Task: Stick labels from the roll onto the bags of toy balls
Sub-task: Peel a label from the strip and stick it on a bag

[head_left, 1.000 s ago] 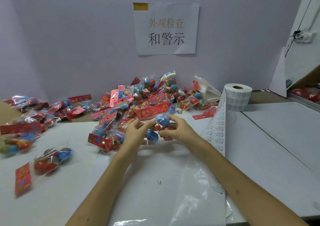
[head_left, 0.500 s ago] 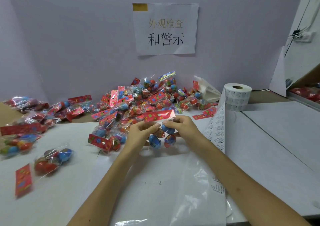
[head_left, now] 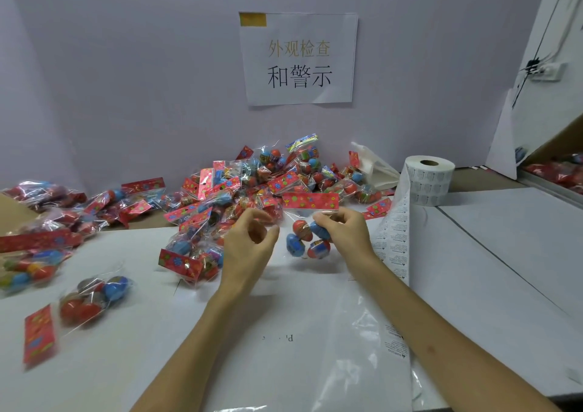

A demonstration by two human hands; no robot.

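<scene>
The right hand [head_left: 344, 230] pinches a bag of toy balls [head_left: 304, 238] just under its red header. The left hand [head_left: 249, 241] curls just left of the bag; I cannot tell whether it grips the film. The label roll [head_left: 429, 179] stands beyond the right hand, to its right.

Pile of bags [head_left: 262, 187] on table [head_left: 504, 269]; label roll [head_left: 429, 179] right of pile, loose bags [head_left: 91, 298] left, sign [head_left: 298, 59] behind.

Left hand [head_left: 249, 242] has released the bag [head_left: 296, 243].
</scene>
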